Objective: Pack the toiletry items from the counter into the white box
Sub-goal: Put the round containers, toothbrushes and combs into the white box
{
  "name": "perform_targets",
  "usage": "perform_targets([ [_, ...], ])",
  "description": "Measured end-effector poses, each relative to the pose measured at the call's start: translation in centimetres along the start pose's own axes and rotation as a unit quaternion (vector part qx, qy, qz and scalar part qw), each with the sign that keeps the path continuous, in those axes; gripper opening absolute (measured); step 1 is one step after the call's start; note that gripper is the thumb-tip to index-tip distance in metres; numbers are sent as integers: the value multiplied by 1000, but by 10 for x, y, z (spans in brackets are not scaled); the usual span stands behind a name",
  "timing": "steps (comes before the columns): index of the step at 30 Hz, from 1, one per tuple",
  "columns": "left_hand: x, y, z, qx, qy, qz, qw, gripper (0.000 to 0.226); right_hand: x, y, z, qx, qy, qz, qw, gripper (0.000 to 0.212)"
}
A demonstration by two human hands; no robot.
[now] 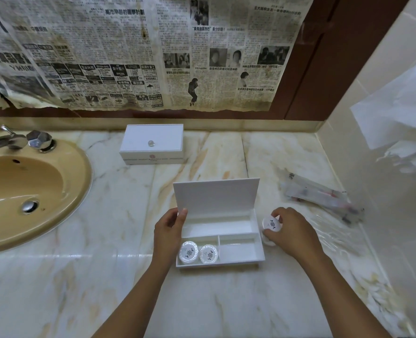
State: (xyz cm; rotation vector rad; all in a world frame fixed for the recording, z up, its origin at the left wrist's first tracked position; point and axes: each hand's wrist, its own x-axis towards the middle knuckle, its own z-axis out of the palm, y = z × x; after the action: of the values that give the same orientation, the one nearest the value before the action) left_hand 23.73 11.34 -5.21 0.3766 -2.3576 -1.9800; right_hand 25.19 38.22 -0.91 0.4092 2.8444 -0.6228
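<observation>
Right hand (pixel 288 229) pinches a round soap (pixel 271 223) just right of the white box (pixel 238 252); left hand (pixel 169 230) grips the lid edge. Risk: soap catching the right wall, box sliding.

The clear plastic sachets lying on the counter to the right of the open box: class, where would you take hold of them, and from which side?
Probably at the near end of the clear sachets, coming from above with the right hand. They lie flat and long on the marble counter, slanting toward the side wall, so a pinch across the narrow width suits them. That hand holds a round soap now.
</observation>
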Motion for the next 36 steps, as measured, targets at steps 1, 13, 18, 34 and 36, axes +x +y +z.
perform_targets([
  [1, 1, -1, 0, -4, 0, -1, 1000, 26, -2, -7, -5, 6, 17, -5, 1000, 38],
  [13, 3, -7, 0, -14, 6, -19, 1000, 19, -52, -111, 12, -85, -84, -215, 969, 38],
  [18, 3, -5, 0, -4, 9, -8, 1000, 23, -53, -120, 27, -147, -125, -216, 957, 27],
  [34, 3, -8, 1, -15, 10, -15, 1000, 18, -49, -119, 53, -208, -90, -204, 952, 35],
  [36, 3, -8, 1, -9, 8, -11, 1000, 18, -50, -120, 57, -207, -94, -207, 951, 39],
])
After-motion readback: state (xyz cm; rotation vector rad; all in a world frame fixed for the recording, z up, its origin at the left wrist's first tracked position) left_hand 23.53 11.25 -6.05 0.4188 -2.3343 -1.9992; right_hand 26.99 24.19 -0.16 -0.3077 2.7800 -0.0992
